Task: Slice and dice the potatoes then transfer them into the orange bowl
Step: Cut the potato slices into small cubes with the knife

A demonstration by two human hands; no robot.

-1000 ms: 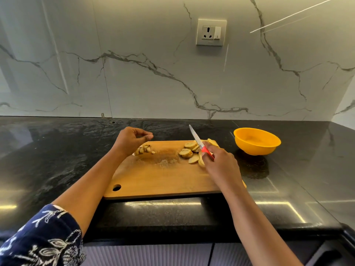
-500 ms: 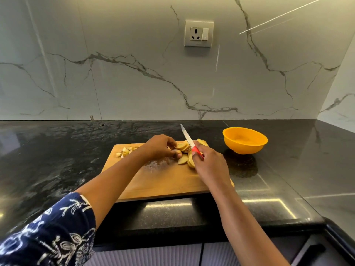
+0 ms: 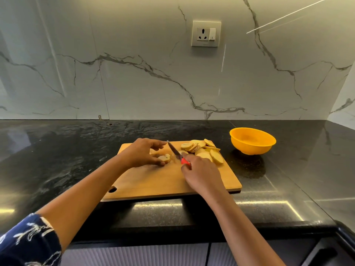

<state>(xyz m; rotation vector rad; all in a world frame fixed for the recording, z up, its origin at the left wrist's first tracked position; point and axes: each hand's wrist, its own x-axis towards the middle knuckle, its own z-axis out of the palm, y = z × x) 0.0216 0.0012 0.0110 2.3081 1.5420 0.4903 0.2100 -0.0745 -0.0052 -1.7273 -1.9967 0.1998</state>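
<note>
Toward the middle of the board point(image 3: 153, 181), a little left of centre, my left hand point(image 3: 142, 153) arches over a potato slice point(image 3: 165, 158). Thumb and fingertips curl in to pinch its edges and pin it down. It may be one round or two stacked; the angle is too shallow for me to say. My right hand point(image 3: 201, 175) is wrapped firmly round the red handle of the knife point(image 3: 174, 150). The blade runs far and left from the fist, between the slice and the pile point(image 3: 203, 150), with its tip close to the left fingertips. That pile of overlapping rounds lies at the board's far right corner. It is near the bowl point(image 3: 251, 147), which stands on the counter point(image 3: 57, 150) just right of the board with nothing showing inside. I judge these rounds light and stiff, more likely to snap than bend. Their cut faces look wet and starchy, so I expect them to skate on the wood under a sideways push from the blade. I would hold the slice by its rim on the side away from the knife, pressing down, fingertips tucked back and knuckles toward the steel. Once diced, the bits will be too small and slick to pinch singly, so I would scoop them with a cupped hand and the flat of the blade.
</note>
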